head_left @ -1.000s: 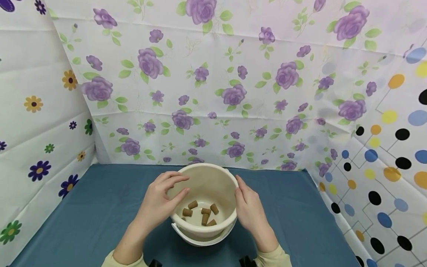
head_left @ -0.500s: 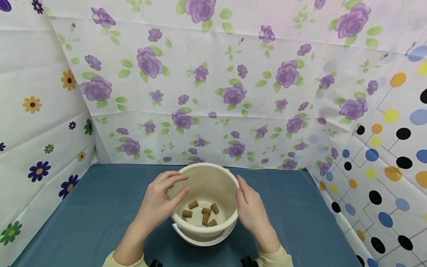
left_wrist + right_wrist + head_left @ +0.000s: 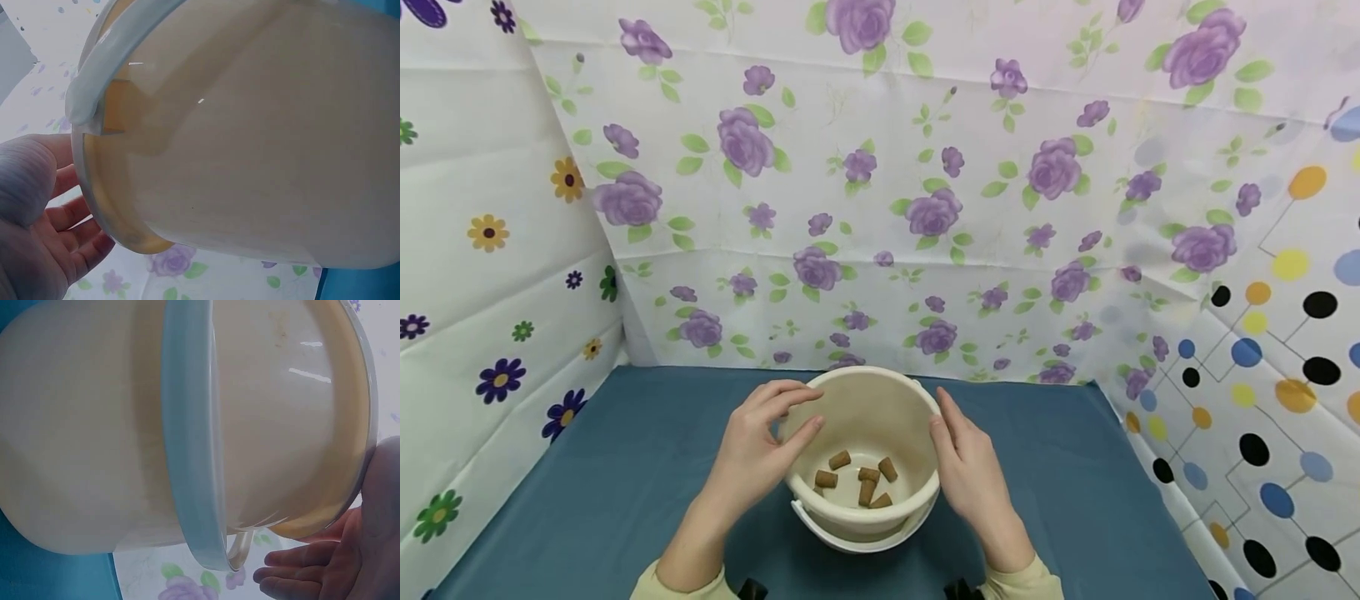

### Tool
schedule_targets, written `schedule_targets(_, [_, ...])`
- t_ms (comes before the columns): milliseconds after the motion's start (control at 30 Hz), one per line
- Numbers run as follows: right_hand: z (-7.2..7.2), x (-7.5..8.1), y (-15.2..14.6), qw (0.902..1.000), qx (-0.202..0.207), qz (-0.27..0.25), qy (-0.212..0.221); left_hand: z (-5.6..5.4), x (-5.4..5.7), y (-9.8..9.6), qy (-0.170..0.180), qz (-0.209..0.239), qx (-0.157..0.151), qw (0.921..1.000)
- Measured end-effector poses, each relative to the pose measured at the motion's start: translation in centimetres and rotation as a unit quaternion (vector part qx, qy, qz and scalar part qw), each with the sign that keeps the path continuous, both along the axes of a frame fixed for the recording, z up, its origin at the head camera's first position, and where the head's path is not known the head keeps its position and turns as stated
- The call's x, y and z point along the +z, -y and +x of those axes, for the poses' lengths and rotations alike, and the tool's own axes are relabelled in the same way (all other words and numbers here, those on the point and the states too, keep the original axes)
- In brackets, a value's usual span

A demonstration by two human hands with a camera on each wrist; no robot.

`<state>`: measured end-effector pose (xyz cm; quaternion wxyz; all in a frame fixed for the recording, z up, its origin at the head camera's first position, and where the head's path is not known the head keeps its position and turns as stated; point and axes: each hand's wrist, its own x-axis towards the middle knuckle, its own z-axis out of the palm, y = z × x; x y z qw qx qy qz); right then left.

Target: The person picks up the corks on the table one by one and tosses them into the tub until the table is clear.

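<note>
A cream bucket (image 3: 868, 408) stands upright on the blue cloth, its opening facing me. Several short brown corks (image 3: 826, 479) lie on its bottom. My left hand (image 3: 756, 454) is at the left rim, its thumb and fingers spread and loosely bent, holding nothing; whether they touch the rim cannot be told. On the other side, my right hand (image 3: 973, 475) lies along the right rim with fingers nearly straight. In the right wrist view its fingers (image 3: 294, 573) extend past the rim. The bucket's pale handle (image 3: 187, 425) hangs down along the near side.
The blue cloth (image 3: 647, 467) covers the table around the bucket. Behind it hangs a white sheet with purple roses (image 3: 932, 212). Flower-patterned cloth (image 3: 501, 379) bounds the left, dotted cloth (image 3: 1255, 450) the right.
The head view has shifted slightly, moving the scene a little to the right. Both hands stay at the bucket's rim, and the corks lie as before.
</note>
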<state>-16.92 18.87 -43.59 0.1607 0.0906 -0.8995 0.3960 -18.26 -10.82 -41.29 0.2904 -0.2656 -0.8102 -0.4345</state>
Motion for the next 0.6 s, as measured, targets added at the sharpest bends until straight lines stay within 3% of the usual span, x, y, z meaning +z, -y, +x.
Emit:
schedule_targets(433, [-0.1,0.2,-0.4,0.9995,-0.010,-0.013,-0.028,-0.1,0.4,0.0,0.005,0.006,0.003,1.0000])
schedule_targets(600, [-0.1,0.6,-1.3,0.9983,-0.017,-0.023,-0.050,-0.3,0.4,0.7,0.019,-0.003,0.023,0.9996])
